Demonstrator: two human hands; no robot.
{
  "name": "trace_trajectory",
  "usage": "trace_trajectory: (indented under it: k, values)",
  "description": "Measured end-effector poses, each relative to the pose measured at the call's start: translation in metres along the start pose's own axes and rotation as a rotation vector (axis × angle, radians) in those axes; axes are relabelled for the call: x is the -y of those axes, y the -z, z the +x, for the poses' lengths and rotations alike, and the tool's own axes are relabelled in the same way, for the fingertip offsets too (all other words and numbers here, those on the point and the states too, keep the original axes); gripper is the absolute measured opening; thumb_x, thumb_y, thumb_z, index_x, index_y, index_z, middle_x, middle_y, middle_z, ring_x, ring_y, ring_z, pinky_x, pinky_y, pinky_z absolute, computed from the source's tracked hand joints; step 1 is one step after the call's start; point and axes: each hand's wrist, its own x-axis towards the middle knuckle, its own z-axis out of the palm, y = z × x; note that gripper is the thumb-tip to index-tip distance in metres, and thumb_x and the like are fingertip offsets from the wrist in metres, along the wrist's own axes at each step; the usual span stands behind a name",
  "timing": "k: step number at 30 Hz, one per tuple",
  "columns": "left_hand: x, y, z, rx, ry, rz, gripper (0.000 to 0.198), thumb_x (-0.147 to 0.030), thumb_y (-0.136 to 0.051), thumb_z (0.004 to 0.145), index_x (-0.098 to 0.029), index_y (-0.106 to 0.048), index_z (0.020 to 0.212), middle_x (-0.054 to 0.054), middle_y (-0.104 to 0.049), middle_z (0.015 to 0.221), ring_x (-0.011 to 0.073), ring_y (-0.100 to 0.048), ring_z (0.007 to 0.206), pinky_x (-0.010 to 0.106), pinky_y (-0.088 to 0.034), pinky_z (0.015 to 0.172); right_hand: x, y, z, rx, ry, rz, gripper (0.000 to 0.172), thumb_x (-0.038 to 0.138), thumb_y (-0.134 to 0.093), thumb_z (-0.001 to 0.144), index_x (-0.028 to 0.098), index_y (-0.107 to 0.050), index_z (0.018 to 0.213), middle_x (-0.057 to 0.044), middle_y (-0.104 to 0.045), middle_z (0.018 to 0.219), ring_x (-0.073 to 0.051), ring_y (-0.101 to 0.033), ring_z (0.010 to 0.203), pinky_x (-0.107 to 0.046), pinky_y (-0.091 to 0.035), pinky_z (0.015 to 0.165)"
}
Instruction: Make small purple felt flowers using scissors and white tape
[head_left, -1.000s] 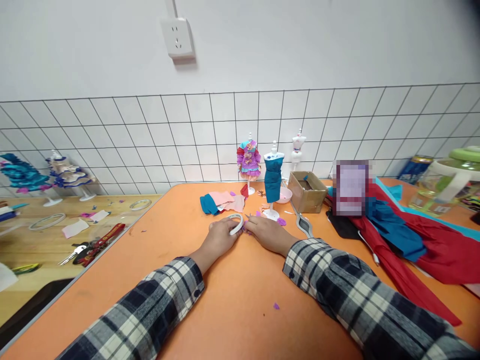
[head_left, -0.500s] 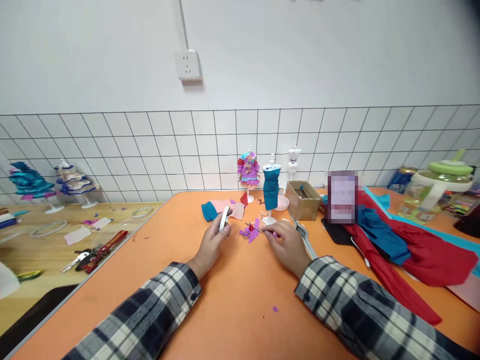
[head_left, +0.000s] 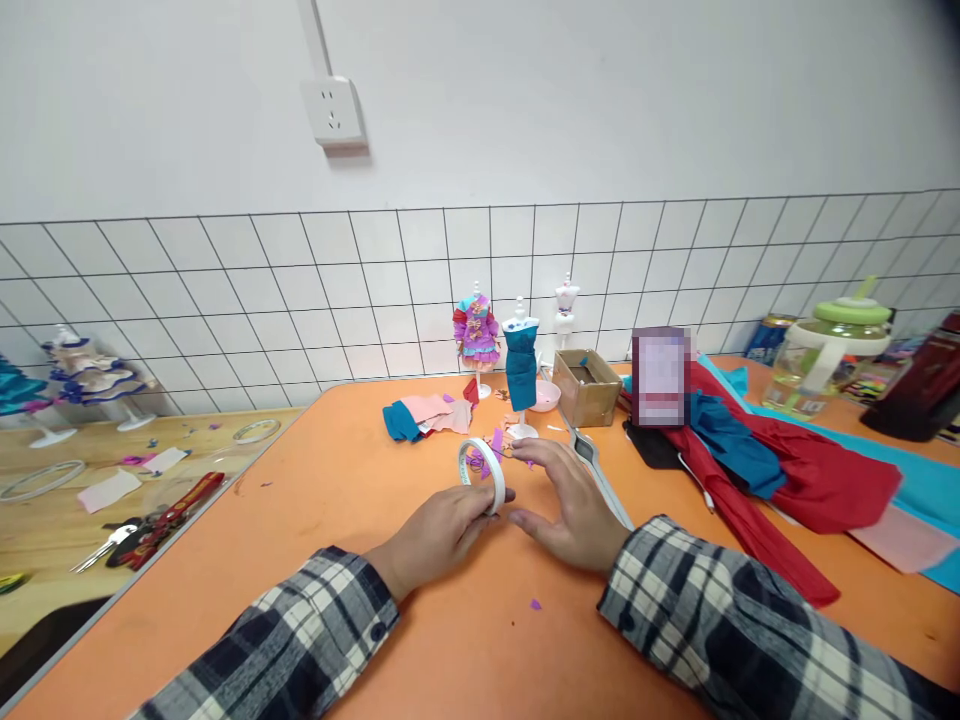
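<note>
Bare desk (head_left: 315, 500) lies open left of the left hand (head_left: 431, 535); ahead of the right fingers (head_left: 547, 458), a blue-dressed mannequin (head_left: 521, 365) and a box (head_left: 581, 402) block the way; red cloth (head_left: 832, 470) crowds the right.

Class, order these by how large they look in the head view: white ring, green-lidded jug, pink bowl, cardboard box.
1. Green-lidded jug
2. Cardboard box
3. White ring, held in the left hand
4. Pink bowl

– What sort of place is this?
– A craft workroom, it seems: small dressed mannequins (head_left: 521, 368), cloth (head_left: 832, 475), scraps (head_left: 429, 411) and tape (head_left: 498, 480) share one table (head_left: 322, 490).
</note>
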Motion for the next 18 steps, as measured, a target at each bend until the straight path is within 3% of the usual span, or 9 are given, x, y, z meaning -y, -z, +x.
trace_trajectory:
  k: [5, 10, 13, 18]
  values:
    - [0.0021, -0.0024, 0.002, 0.018, -0.169, 0.106, 0.027, -0.01, -0.039, 0.092, -0.017, -0.058, 0.108, 0.01, -0.068, 0.108, 0.0205, -0.062, 0.103, 0.036, -0.047, 0.093, -0.0003, -0.0041, -0.0025, 0.023, -0.004, 0.021, 0.055, 0.03, -0.067, 0.078, 0.024, -0.043, 0.128, -0.009, -0.056, 0.125, -0.025, -0.049, 0.118, -0.044, -0.039, 0.1]
    - [0.0024, 0.0, 0.0022, -0.001, -0.116, 0.054, 0.024, -0.018, -0.039, 0.095, -0.018, -0.055, 0.113, 0.009, -0.069, 0.106, 0.0185, -0.063, 0.099, 0.031, -0.049, 0.088, -0.005, -0.0048, -0.0023, 0.057, 0.011, 0.012, 0.044, 0.029, -0.065, 0.081, 0.024, -0.048, 0.122, -0.008, -0.059, 0.121, -0.024, -0.051, 0.116, -0.044, -0.04, 0.099]
    - [0.0002, 0.0025, 0.0031, -0.064, -0.149, 0.047, 0.022, -0.028, -0.04, 0.096, -0.018, -0.059, 0.102, 0.008, -0.069, 0.101, 0.0202, -0.062, 0.1, 0.032, -0.046, 0.09, -0.0053, -0.0055, -0.0021, 0.079, -0.002, 0.008, 0.047, 0.028, -0.065, 0.082, 0.024, -0.046, 0.125, -0.009, -0.058, 0.123, -0.024, -0.05, 0.117, -0.044, -0.04, 0.099]
    - [-0.0009, 0.0016, 0.0013, -0.094, -0.133, 0.046, 0.042, -0.043, -0.03, 0.098, -0.018, -0.057, 0.08, 0.002, -0.062, 0.063, 0.0152, -0.056, 0.059, 0.026, -0.043, 0.061, -0.0037, -0.006, -0.0022, 0.065, -0.005, 0.006, 0.049, 0.035, -0.066, 0.08, 0.023, -0.047, 0.124, -0.01, -0.057, 0.125, -0.026, -0.049, 0.12, -0.045, -0.041, 0.1]
